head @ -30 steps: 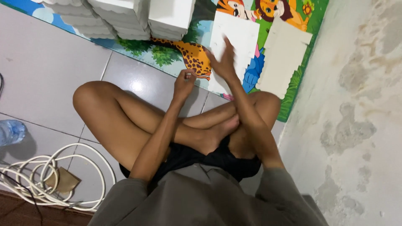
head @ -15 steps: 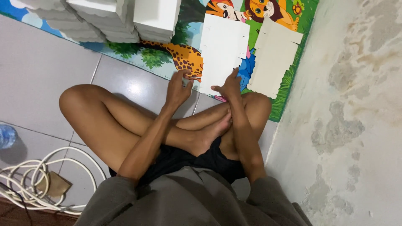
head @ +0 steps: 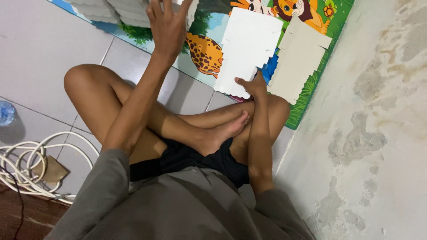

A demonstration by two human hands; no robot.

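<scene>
pinching the lower edge of a flat white die-cut cardboard sheet (head: 247,49) with notched, scalloped edges, your right hand (head: 252,85) sits at 1 o'clock from your knees. your left hand (head: 167,24) is spread wide at 11 o'clock, beside stacked white boxes (head: 118,11). two sheets lie on the animal-print mat (head: 209,49); the second sheet (head: 299,60) lies at 2 o'clock.

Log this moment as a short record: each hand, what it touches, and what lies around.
left hand: raised, fingers spread, reaching toward the stack of white boxes, not clearly touching
right hand: resting on the lower edge of a flat white cardboard sheet
second sheet: flat, just right of the first
mat: colourful animal print, under the sheets
floor: white cable, plastic bottle
</scene>
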